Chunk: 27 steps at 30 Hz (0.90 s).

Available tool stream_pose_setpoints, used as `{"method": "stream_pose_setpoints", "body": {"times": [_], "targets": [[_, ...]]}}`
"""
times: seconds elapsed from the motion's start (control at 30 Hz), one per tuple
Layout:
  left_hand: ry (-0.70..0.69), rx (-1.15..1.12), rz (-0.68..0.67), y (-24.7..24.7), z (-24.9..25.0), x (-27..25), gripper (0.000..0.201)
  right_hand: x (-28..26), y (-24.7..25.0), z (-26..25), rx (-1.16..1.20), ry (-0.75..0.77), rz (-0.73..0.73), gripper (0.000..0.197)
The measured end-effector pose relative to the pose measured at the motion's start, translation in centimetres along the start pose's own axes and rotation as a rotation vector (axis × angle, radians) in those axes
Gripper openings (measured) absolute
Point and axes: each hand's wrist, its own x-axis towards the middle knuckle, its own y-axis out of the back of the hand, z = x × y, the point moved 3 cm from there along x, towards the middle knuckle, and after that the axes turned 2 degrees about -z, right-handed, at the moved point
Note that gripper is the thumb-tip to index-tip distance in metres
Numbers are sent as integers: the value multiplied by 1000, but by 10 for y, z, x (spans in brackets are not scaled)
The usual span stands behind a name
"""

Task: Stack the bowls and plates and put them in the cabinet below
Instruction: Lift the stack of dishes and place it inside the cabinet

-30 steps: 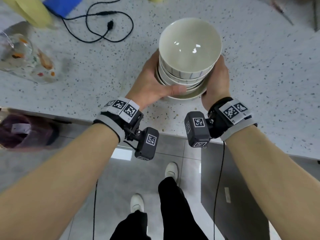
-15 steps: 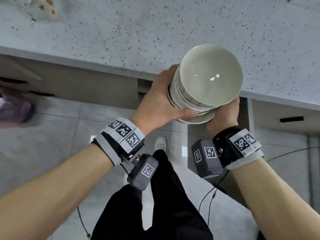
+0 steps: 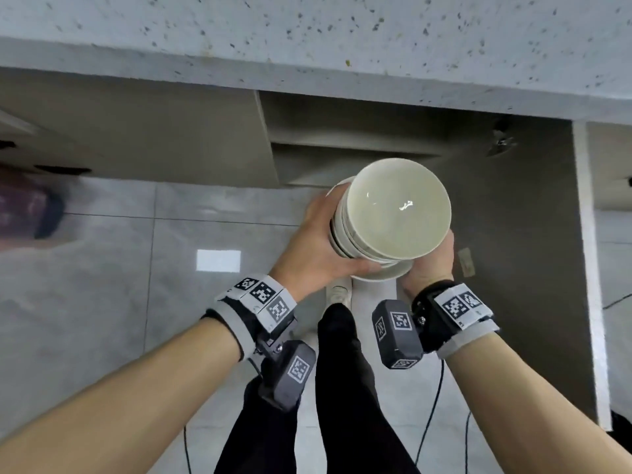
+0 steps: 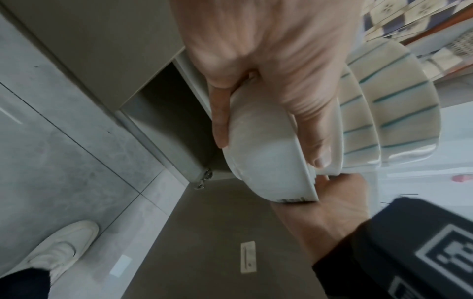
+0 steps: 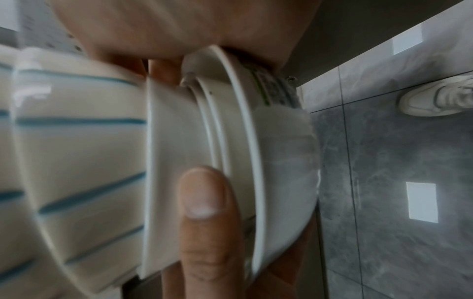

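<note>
A stack of cream bowls with thin teal stripes (image 3: 396,210) sits on white plates (image 3: 383,273), off the counter and in the air. My left hand (image 3: 321,248) grips the stack's left side, thumb (image 4: 314,141) over the plate rim and fingers (image 4: 220,121) under the plate. My right hand (image 3: 427,265) grips the right side, its thumb (image 5: 204,212) pressed on the plates' edges (image 5: 243,141) below the bowls (image 5: 76,151). The stack hangs in front of the open cabinet (image 3: 342,155) under the countertop. The stack hides the fingers beneath it in the head view.
The speckled countertop edge (image 3: 307,73) overhangs the cabinet. The cabinet's dark door (image 3: 519,234) stands open to the right of the stack. My legs and white shoes (image 3: 338,292) are on the grey tiled floor, with cables (image 3: 431,422) trailing there. A blurred purple object (image 3: 24,206) lies far left.
Both hands lifted the stack off the countertop and brought it down and toward me, below the counter edge. It now hangs before the open cabinet, and the view has tilted down.
</note>
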Motion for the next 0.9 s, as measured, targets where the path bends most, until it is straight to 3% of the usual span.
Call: {"method": "stream_pose_setpoints", "body": {"times": [0.07, 0.17, 0.3, 0.43, 0.5, 0.67, 0.9], "targets": [[8, 4, 3, -4, -22, 35, 103, 35, -10, -6, -8, 9, 9, 11], [-20, 20, 52, -9, -51, 91, 98, 100, -26, -7, 6, 66, 11, 18], [-101, 5, 133, -2, -77, 167, 95, 182, -54, -17, 75, 211, -101, 23], [-97, 13, 196, 8, -86, 220, 93, 235, -81, -33, 103, 286, -170, 29], [-95, 26, 220, 12, -91, 238, 86, 249, -92, -39, 88, 292, -187, 33], [-33, 41, 256, 15, -101, 261, 96, 267, -109, -48, -58, 216, -262, 46], [50, 1, 244, 18, -109, 284, 94, 289, -119, -49, -181, 211, -230, 38]]}}
